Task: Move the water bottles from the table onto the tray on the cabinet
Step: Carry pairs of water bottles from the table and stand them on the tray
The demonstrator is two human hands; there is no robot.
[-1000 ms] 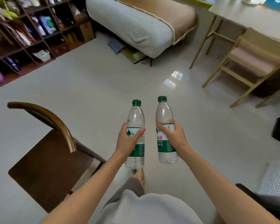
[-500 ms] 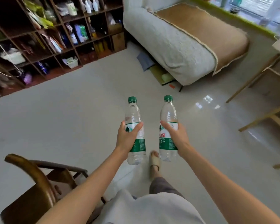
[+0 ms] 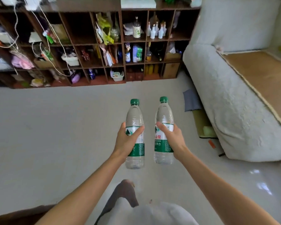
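I carry two clear water bottles with green caps and green-white labels, both upright in front of me above the floor. My left hand (image 3: 128, 141) grips the left bottle (image 3: 134, 114) around its label. Around the middle of the right bottle (image 3: 164, 113), my right hand (image 3: 172, 137) holds on in the same way. The bottles are a small gap apart and do not touch. Neither the table nor the tray is in view.
A dark wooden cubby cabinet (image 3: 122, 38) packed with bottles, bags and boxes spans the far wall. A grey sofa bed (image 3: 234, 111) with a tan mat stands at the right, cushions on the floor beside it. Pale floor (image 3: 55, 135) lies between. A dark chair edge (image 3: 15, 216) shows bottom left.
My view has swung left toward the cabinet, which now fills the far wall. The chair has slid almost out of frame and the wooden table is gone. Both hands keep their bottles.
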